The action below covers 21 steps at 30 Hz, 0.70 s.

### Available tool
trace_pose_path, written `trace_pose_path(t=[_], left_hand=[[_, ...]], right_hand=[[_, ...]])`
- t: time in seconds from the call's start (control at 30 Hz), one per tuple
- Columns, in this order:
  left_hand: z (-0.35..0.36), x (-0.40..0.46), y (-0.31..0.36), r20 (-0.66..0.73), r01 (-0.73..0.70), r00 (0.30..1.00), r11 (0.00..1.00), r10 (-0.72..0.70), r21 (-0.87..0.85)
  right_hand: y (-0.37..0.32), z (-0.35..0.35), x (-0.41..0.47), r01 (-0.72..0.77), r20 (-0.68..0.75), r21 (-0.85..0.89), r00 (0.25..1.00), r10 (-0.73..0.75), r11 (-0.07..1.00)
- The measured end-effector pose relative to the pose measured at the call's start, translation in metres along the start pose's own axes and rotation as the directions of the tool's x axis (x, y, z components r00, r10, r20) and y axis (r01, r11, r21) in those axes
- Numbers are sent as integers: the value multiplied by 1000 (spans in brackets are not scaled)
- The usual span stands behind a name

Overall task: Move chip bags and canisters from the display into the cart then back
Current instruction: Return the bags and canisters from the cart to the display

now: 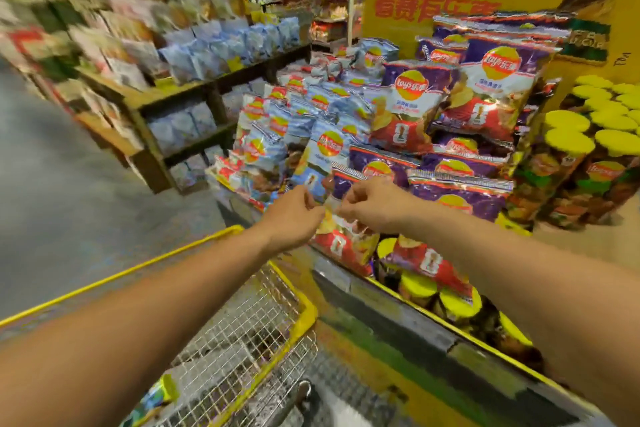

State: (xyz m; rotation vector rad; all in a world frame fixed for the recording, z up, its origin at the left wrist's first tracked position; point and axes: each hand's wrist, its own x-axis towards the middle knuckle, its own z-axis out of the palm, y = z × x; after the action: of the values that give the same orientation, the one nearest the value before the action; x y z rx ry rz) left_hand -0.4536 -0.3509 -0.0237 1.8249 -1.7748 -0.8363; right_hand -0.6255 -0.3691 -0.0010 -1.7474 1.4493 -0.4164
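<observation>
The display stand (408,291), a low platform with a yellow-edged rim, runs from lower right up toward the middle of the view. On it lie light blue chip bags (311,121) heaped at its left part, purple chip bags (460,180) stacked to their right with two propped upright against the yellow board behind, and red chip bags (346,246) at the near edge. Yellow-lidded canisters (588,149) stand upright in tight rows at the far right, and more lie along the near rim below the red bags. To the left, wooden shelves (180,94) carry blurred pale blue packets (225,45) in rows, and all of it stands on the grey floor (69,201)
</observation>
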Motion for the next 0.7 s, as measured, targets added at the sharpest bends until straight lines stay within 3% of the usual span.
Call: trace_pose_path(t=[0.37, 0.6, 0.7], left_hand=[[-103, -81, -230, -47, 304, 950, 948, -309, -92], [-140, -142, -371, -84, 532, 839, 842, -538, -83], [-137, -166, -421, -102, 617, 782, 787, -614, -1]], right_hand=[[-99, 220, 53, 37, 379, -57, 925, -13, 998], [-119, 342, 80, 63, 563, -146, 826, 30, 987], [-104, 388, 96, 81, 612, -228, 787, 78, 970]])
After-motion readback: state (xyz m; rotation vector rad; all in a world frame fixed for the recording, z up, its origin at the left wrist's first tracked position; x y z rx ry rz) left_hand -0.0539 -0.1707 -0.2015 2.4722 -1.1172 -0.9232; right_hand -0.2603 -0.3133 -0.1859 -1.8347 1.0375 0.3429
